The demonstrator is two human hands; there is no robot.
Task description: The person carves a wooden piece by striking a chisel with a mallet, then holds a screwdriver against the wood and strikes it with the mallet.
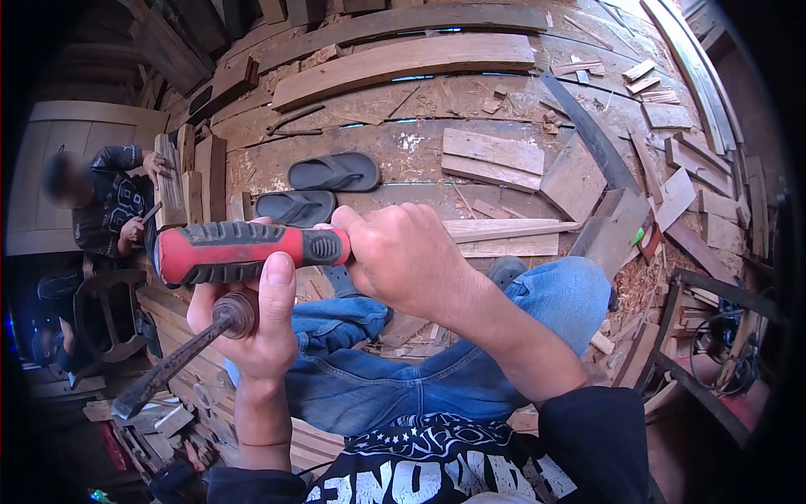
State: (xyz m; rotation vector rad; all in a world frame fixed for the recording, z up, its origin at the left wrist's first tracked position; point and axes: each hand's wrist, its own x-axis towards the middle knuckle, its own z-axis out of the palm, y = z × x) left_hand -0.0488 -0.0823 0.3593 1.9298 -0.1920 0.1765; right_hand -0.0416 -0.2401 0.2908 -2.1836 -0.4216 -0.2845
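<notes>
My left hand [260,336] is closed round the handle of a chisel [180,361], whose dark, worn blade points down and to the left. Its handle is mostly hidden in my fingers. Across the top of that hand lies a red-and-black rubber-gripped tool handle [243,252], its thick end to the left. My left thumb presses against its lower side. My right hand [403,252] forms a fist at the narrow end of this handle and hides the rest of the tool, so its kind does not show. Both hands are above my lap, over blue jeans [420,378].
Grey sandals [336,172] lie on the shaving-strewn plank floor. Around are long curved boards [403,67], wood blocks [491,155] and a handsaw [592,130]. A wooden frame [714,294] stands at right. At left a co-worker [113,202] holds a wooden piece [170,181].
</notes>
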